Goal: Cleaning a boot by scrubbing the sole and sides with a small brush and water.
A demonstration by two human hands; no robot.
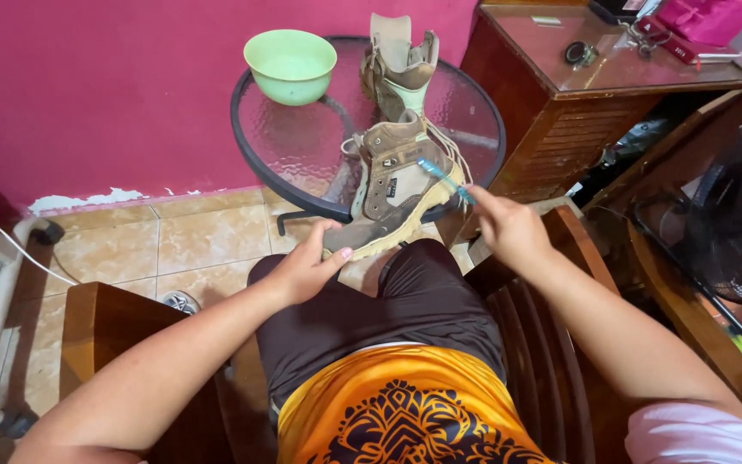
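I see bare glass on the desk left of the boots. The green bowl and second boot block the back; a wooden cabinet crowds the right.

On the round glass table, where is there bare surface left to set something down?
On the glass table, the left front is bare, bordered by the green bowl behind and the held boot to the right. The right half is crowded: the second boot stands there, and the right hand works a blue toothbrush.
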